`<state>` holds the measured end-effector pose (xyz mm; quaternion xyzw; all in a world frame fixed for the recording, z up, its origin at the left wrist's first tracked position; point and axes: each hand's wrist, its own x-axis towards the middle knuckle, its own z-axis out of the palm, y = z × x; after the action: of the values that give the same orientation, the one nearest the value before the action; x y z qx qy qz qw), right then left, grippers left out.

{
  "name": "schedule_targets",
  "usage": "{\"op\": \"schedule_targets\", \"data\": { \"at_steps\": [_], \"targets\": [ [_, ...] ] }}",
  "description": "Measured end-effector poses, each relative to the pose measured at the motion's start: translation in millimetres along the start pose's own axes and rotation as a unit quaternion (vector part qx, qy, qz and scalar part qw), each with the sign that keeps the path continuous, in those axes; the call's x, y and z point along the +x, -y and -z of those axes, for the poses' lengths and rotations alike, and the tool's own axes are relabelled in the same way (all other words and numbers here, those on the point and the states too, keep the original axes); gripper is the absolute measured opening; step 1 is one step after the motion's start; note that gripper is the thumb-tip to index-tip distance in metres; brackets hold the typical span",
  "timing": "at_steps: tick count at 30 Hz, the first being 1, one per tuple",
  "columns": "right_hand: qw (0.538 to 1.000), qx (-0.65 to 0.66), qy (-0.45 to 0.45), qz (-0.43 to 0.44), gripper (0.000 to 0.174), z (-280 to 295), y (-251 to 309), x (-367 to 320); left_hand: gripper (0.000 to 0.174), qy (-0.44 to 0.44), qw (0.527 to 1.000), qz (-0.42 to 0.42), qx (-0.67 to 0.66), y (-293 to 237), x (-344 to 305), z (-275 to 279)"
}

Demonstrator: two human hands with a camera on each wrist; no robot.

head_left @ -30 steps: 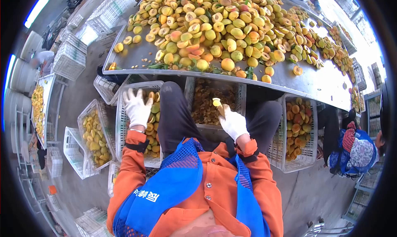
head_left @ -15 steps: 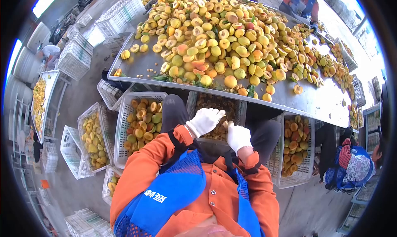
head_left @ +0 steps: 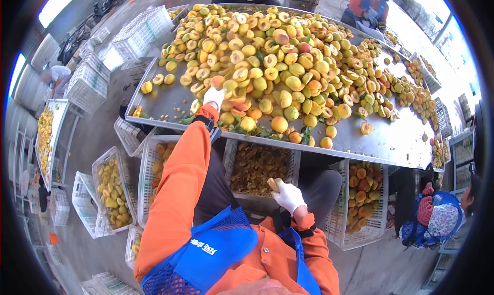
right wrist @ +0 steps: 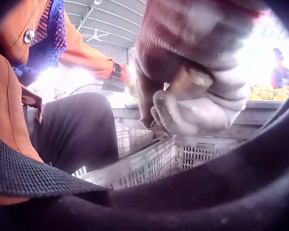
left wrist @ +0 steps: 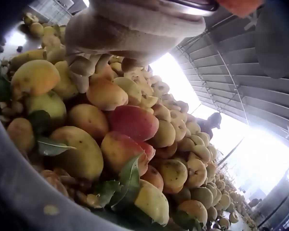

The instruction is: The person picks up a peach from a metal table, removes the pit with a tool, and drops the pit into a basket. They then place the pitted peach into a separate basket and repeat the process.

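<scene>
My white-gloved left hand [head_left: 213,96] reaches over the table to the near left side of a heap of yellow peaches [head_left: 288,68], many cut in half. In the left wrist view its fingers bend down onto an orange-yellow peach [left wrist: 106,94]; I cannot tell if they grip it. My gloved right hand [head_left: 289,197] stays low between the knees, curled round a short wooden-handled tool [head_left: 274,184]. The handle's blunt end [right wrist: 192,80] shows in the right wrist view; the working end is hidden. Below the table edge, a crate [head_left: 257,198] holds brown pits and scraps.
The metal table [head_left: 360,150] has a raised near edge. A crate of peaches [head_left: 144,176] stands by the left knee, another crate [head_left: 343,238] by the right knee. More crates stand further left. Other people sit across the table, and a person [head_left: 437,215] is at the right.
My left hand came from the left crate to meet the right hand over the scrap crate, then moved forward to the heap. The pale yellow piece at the tool's tip no longer shows.
</scene>
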<state>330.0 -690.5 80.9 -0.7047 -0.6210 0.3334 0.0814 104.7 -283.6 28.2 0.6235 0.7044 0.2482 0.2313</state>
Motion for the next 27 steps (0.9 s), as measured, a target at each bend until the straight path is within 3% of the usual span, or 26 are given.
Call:
{"op": "schedule_targets", "data": {
  "at_steps": [3, 4, 7, 11, 12, 15, 17, 18, 19, 22, 25, 27],
  "targets": [
    [1.000, 0.010, -0.007, -0.020, 0.038, -1.6, -7.0, 1.1, 0.056, 0.050, 0.989, -0.003, -0.142, 30.1, 40.9, -40.2],
    [1.000, 0.015, -0.009, -0.017, 0.039, 1.3, -5.6, 0.9, 0.055, 0.115, 0.963, 0.098, -0.224, 8.8, 20.7, -19.7],
    [0.999, 0.038, -0.010, -0.031, 0.038, -5.1, -4.4, 7.7, 0.049, 0.134, 0.933, -0.007, -0.334, 14.1, 6.8, -17.3],
    [0.997, 0.057, -0.052, 0.000, 0.037, -14.1, -1.1, 10.2, 0.040, 0.135, 0.840, -0.030, -0.524, 20.1, -18.6, -22.5],
    [0.994, 0.075, -0.076, 0.016, 0.037, -13.4, 1.0, 9.6, 0.031, 0.141, 0.846, -0.006, -0.514, 18.5, -28.2, -18.3],
    [0.982, 0.119, -0.138, 0.058, 0.034, -7.8, 16.7, 5.3, 0.024, 0.208, 0.783, -0.048, -0.584, -30.5, -102.9, 29.3],
    [0.974, 0.129, -0.170, 0.075, 0.032, 3.1, 37.7, 1.6, 0.027, 0.235, 0.697, 0.042, -0.676, -48.5, -146.5, 35.8],
    [0.966, 0.134, -0.193, 0.107, 0.029, 4.3, 45.1, 0.9, 0.033, 0.232, 0.700, 0.049, -0.673, -47.3, -163.6, 32.5],
    [0.963, 0.115, -0.212, 0.118, 0.028, 7.9, 54.3, -1.7, 0.039, 0.259, 0.671, 0.042, -0.693, -51.1, -185.7, 34.6],
    [0.950, 0.053, -0.270, 0.147, 0.024, 17.8, 79.4, -14.1, 0.047, 0.225, 0.709, 0.080, -0.664, -83.8, -261.8, 64.3],
    [0.957, 0.028, -0.265, 0.110, 0.024, 28.1, 95.1, -30.8, 0.049, 0.185, 0.784, -0.027, -0.592, -93.9, -303.0, 82.2],
    [0.958, 0.026, -0.262, 0.111, 0.024, 30.5, 97.9, -38.3, 0.049, 0.160, 0.804, -0.039, -0.571, -100.1, -319.9, 92.1]
  ]
}}
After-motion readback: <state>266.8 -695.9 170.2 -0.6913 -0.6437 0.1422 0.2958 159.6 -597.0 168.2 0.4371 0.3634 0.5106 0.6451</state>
